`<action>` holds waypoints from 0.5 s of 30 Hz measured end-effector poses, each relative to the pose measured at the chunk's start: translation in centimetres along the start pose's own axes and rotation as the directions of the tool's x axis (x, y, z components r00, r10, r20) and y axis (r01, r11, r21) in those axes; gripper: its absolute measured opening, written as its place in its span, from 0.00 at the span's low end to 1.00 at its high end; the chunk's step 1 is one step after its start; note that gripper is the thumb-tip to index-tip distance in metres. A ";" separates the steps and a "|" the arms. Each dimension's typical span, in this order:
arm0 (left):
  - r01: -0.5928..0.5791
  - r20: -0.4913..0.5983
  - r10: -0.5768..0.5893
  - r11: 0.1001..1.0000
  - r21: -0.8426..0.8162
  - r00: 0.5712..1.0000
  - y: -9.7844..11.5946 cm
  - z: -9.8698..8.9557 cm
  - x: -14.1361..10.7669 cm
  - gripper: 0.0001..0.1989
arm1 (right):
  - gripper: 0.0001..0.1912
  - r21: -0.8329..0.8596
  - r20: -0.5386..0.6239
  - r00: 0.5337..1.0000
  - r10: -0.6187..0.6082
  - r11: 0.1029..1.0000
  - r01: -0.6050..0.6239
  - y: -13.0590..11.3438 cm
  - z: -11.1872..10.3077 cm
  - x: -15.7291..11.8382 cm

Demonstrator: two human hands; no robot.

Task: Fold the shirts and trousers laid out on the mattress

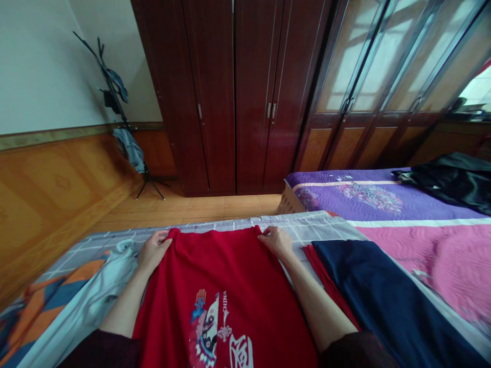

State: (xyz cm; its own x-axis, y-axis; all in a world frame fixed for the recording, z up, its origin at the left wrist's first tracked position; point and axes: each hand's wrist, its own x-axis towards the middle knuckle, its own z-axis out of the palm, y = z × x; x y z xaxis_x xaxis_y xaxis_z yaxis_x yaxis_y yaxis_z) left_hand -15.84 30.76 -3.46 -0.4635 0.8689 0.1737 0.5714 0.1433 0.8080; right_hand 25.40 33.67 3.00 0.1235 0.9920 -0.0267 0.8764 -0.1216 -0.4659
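Observation:
A red printed T-shirt (230,266) lies spread on the bed in front of me, its colourful print and the word CHINA near the bottom of the view. With fingers pinched, my left hand (152,251) grips the shirt's far left corner. At the far right corner, my right hand (276,241) pinches the cloth in the same way. Left of the shirt lie a pale blue-grey garment (103,286) and an orange and blue striped garment (57,296). To the right is a dark navy garment (376,286) on top of another red cloth (326,278).
The garments lie on a grey checked bedsheet (303,225). Pink (452,260) and purple (368,194) bedding extends to the right, with a black garment (452,179) on it. Beyond stand a dark red wardrobe (253,102) and a coat stand (123,112) with clothing.

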 end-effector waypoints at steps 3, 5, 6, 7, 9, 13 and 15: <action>0.010 -0.010 -0.010 1.000 -0.020 1.000 0.2 0.0 -0.1 0.18 | 0.13 0.000 0.005 0.997 -0.073 0.997 0.073 -0.2 0.3 -0.3; 0.007 -0.012 -0.008 0.999 -0.036 1.000 0.3 -0.1 -0.1 0.18 | 0.10 0.019 -0.003 0.995 -0.098 0.995 0.098 -0.2 0.6 -0.3; 0.005 -0.014 -0.005 0.999 -0.044 1.000 0.3 -0.1 -0.1 0.18 | 0.09 0.034 -0.014 0.995 -0.098 0.995 0.098 -0.2 0.7 -0.1; 0.002 -0.020 -0.003 0.999 -0.054 1.000 0.3 -0.2 -0.1 0.17 | 0.09 0.052 -0.031 0.995 -0.090 0.994 0.092 0.0 0.7 0.1; -0.001 -0.047 -0.003 0.997 -0.074 0.999 0.3 -0.3 -0.1 0.17 | 0.10 0.097 -0.079 0.995 -0.059 0.993 0.067 0.6 0.4 0.7; -0.020 -0.109 0.008 0.994 -0.104 0.994 0.4 -0.3 -0.1 0.17 | 0.16 0.159 -0.195 0.979 0.049 0.987 -0.018 2.8 -1.3 2.3; -0.035 -0.112 0.024 0.995 -0.097 0.993 0.6 -0.1 -0.1 0.18 | 0.17 0.160 -0.230 0.968 0.103 0.985 -0.067 3.7 -1.8 2.8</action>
State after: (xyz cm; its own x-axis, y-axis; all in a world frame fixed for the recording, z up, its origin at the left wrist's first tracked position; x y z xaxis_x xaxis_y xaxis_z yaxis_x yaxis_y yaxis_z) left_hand -15.48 30.68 -2.94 -0.5227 0.8136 0.2548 0.5187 0.0662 0.8524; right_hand 29.85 35.97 2.81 0.3169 0.9396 0.1293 0.7806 -0.1809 -0.5983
